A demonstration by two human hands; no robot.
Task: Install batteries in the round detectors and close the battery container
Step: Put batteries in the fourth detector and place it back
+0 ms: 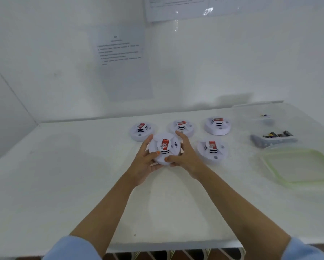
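Round white plastic detector point(164, 148) with a red label on its raised centre is clamped between both hands, mid-table, tilted a bit toward the camera. Cannot tell if its underside touches the table. Left hand point(144, 162) grips the left edge, thumb lying across the front face. Right hand point(185, 156) grips the right edge, thumb on the front rim, fingers curled round the far side. The hands are close together, thumbs nearly meeting. Both forearms are bare, with light blue sleeves point(73, 248) at the bottom edge.

Four more detectors of the same type sit flat on the white table point(63, 166):
- The back-left detector point(141, 131) is just behind the left fingertips.
- The back-middle detector point(182, 127) is just behind the right fingertips.
- The back-right detector point(217, 125) stands apart from the hands.
- The front-right detector point(211, 150) is just beside the right hand.

To the right, well apart from the hands, is a clear plastic battery container point(258, 140), uncovered, with dark cylindrical batteries point(277, 135) inside. Its clear square lid with pale green rim point(298, 166) lies flat on the table just in front of it. A second clear tub point(266, 119) sits farther back, its contents too small to tell.

A printed paper sheet point(121, 62) is on the white wall behind.
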